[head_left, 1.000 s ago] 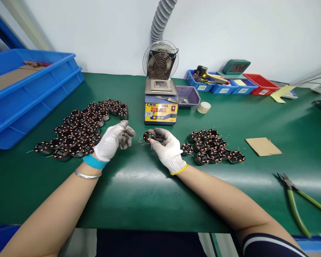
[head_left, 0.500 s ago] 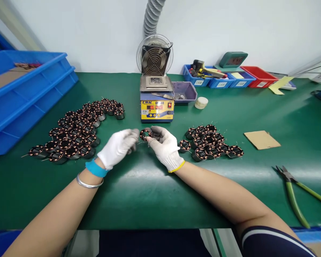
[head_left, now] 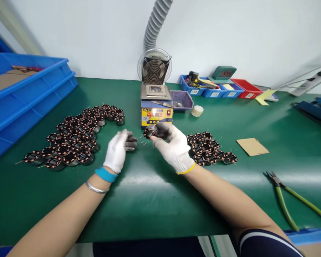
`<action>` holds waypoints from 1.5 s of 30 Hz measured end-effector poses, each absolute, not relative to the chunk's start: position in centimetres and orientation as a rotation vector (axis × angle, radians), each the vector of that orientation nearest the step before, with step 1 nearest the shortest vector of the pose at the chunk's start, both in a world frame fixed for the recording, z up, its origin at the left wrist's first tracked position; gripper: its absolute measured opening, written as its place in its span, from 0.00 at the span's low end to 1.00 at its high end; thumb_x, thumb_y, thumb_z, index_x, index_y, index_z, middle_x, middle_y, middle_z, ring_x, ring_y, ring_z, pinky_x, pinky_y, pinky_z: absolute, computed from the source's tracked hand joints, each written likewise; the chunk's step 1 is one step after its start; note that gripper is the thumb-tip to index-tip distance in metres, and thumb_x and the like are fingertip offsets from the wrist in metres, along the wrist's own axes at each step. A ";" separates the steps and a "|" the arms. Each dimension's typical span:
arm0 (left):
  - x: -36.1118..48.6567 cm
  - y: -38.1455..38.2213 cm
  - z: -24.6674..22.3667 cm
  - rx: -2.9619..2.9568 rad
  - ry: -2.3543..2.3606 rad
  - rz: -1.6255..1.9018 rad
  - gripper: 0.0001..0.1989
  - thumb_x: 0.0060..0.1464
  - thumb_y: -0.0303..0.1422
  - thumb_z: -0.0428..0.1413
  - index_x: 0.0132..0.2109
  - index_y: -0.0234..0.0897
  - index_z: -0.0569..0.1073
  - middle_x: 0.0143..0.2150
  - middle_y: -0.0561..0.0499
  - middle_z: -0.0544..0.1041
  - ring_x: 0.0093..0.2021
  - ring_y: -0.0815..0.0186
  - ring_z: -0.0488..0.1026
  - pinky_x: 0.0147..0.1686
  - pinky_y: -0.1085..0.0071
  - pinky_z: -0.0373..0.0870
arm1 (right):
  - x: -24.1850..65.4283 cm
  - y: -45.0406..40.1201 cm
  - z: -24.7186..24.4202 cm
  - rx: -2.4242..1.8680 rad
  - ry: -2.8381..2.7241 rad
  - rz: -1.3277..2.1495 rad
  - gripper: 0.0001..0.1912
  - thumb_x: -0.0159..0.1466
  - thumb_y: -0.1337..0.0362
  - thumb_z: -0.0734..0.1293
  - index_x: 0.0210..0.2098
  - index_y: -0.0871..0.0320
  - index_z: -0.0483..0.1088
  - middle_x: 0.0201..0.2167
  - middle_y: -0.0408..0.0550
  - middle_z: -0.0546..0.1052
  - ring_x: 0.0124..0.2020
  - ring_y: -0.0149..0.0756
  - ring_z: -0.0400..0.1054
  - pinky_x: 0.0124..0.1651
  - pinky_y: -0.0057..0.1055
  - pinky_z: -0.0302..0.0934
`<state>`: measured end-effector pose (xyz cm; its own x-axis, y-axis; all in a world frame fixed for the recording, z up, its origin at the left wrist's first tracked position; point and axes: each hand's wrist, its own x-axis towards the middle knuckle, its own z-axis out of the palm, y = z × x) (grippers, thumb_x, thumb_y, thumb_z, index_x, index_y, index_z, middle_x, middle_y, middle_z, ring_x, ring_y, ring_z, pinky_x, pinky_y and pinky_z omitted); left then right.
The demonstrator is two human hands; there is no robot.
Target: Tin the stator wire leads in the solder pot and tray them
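The right hand (head_left: 173, 148), in a white glove with a yellow cuff, holds a copper-wound stator (head_left: 149, 132) pinched in its fingertips, raised a little above the green desk (head_left: 149, 200) just in front of the solder pot (head_left: 156, 109) — thin wire ends stick out from the stator toward the left. The left hand (head_left: 119, 150), gloved in white with a blue cuff, hovers just to the left of the stator, apart from it, fingers loosely curled and darkened at the tips; it holds nothing that can be made out.

On the left half of the desk lies a large cluster of stators (head_left: 75, 137), packed side by side; a smaller cluster (head_left: 211, 148) lies just right of the right hand. Behind the solder pot stands a small fan (head_left: 154, 69) with a grey ribbed hose (head_left: 156, 23) rising above it. A purple tray (head_left: 183, 100) touches the pot's right side, a roll of tape (head_left: 197, 110) just beside it. Blue crates (head_left: 21, 96) sit at the left edge, small bins (head_left: 219, 89) along the back edge, a piece of cardboard (head_left: 253, 146) right of the smaller cluster — green-handled pliers (head_left: 289, 200) lie near the front right corner
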<state>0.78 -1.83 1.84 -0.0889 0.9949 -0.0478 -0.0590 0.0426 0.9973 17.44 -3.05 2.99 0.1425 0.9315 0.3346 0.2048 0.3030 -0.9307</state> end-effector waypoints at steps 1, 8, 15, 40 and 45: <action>1.2 -1.8 1.2 1.292 1.335 1.217 0.21 0.56 0.48 0.49 0.43 0.32 0.71 0.38 0.43 0.77 0.36 0.62 0.75 0.37 0.65 0.72 | 18.1 -2.1 4.1 -1.196 -1.402 0.653 0.22 0.53 0.60 0.70 0.47 0.58 0.69 0.41 0.49 0.76 0.39 0.38 0.72 0.46 0.36 0.69; 2.5 -2.8 -0.4 2.494 1.543 0.499 0.24 0.57 0.43 0.50 0.57 0.36 0.69 0.63 0.42 0.65 0.65 0.48 0.56 0.63 0.45 0.49 | 22.0 10.5 13.4 -1.686 -1.801 -0.188 0.22 0.57 0.60 0.66 0.51 0.57 0.68 0.47 0.52 0.72 0.49 0.48 0.67 0.53 0.49 0.62; 2.4 -2.6 -0.5 2.536 1.527 0.432 0.26 0.58 0.45 0.48 0.58 0.36 0.68 0.65 0.43 0.64 0.65 0.51 0.56 0.63 0.48 0.51 | 21.1 17.2 14.3 -2.040 -2.037 -0.485 0.22 0.59 0.59 0.66 0.51 0.59 0.66 0.47 0.56 0.70 0.48 0.50 0.67 0.47 0.45 0.63; 2.6 -2.3 -0.4 2.389 1.512 0.576 0.28 0.55 0.43 0.52 0.58 0.31 0.67 0.62 0.39 0.66 0.64 0.49 0.59 0.63 0.50 0.52 | 21.4 14.8 14.4 -1.796 -1.862 -0.074 0.16 0.56 0.60 0.68 0.44 0.56 0.71 0.43 0.53 0.75 0.47 0.51 0.67 0.52 0.52 0.60; 2.8 -2.0 0.2 1.997 1.552 0.904 0.31 0.57 0.42 0.50 0.63 0.28 0.59 0.57 0.38 0.71 0.52 0.57 0.72 0.53 0.61 0.67 | 18.5 8.5 10.9 -1.614 -1.781 0.435 0.21 0.52 0.60 0.72 0.45 0.58 0.72 0.36 0.48 0.77 0.40 0.43 0.72 0.49 0.44 0.66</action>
<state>2.82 -2.00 0.19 0.1510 0.9636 0.2207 0.6671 -0.2641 0.6965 18.53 8.54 10.86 0.0057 0.9651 0.2619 0.7359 0.1733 -0.6545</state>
